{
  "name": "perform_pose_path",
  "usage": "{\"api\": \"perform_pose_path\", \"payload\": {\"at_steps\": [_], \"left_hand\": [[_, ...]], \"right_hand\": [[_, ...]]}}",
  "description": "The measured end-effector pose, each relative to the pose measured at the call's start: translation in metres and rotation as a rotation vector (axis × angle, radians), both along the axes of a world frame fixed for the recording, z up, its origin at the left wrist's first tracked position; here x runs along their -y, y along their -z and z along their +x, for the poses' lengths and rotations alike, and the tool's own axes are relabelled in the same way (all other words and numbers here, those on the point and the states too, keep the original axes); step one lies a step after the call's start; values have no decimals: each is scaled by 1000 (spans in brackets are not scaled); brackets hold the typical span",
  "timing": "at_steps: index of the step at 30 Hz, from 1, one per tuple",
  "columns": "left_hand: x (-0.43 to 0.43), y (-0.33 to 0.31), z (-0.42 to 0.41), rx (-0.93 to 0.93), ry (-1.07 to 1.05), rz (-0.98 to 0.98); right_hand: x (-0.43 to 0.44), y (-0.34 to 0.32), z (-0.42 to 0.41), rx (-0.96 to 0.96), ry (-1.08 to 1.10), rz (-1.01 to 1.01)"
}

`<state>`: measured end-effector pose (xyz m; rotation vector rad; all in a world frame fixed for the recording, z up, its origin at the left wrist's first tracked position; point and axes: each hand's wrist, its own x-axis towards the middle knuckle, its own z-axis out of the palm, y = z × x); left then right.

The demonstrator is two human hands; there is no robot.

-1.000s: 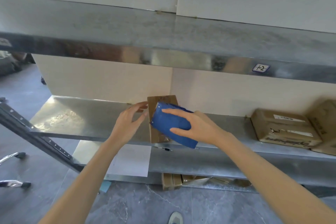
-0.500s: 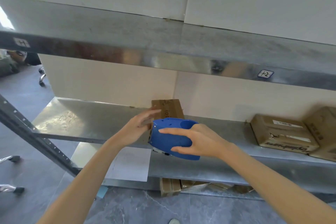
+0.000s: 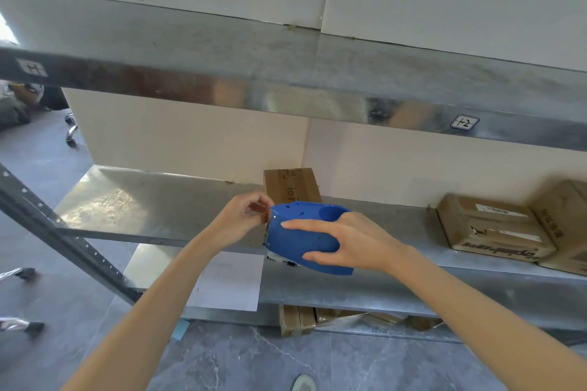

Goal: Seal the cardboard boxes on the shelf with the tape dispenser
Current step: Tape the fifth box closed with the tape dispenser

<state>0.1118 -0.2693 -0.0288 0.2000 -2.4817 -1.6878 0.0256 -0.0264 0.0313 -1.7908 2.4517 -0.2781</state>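
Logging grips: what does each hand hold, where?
Right hand grips the blue tape dispenser round its body; left hand pinches at its front edge, likely the tape end.

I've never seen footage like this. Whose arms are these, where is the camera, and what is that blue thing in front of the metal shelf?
No machine here: a person wears a camera on the head, so this single view looks forward and down at their own two arms. The right hand grips a blue tape dispenser. The left hand pinches a brownish strip at its front, probably the tape end. Just behind them one cardboard box stands on the metal shelf; more boxes lie at the right. The job is sealing those boxes with tape.
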Motion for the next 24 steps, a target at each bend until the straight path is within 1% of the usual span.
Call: {"api": "perform_pose_path", "payload": {"at_steps": [4, 9, 13, 19, 21, 24], "left_hand": [[-5, 1, -2, 2, -40, -20], [-7, 4, -3, 14, -126, 59], [-4, -1, -2, -10, -141, 63], [35, 8, 23, 43, -279, 142], [37, 11, 28, 64, -278, 160], [22, 14, 29, 67, -254, 136]], "right_hand": [[-3, 1, -1, 24, 15, 8], [-1, -2, -5, 83, 51, -11], [-1, -7, -9, 107, 48, -13], [-36, 1, -25, 130, 133, 21], [-46, 2, -30, 133, 156, 41], [-53, 4, -33, 133, 184, 63]]}}
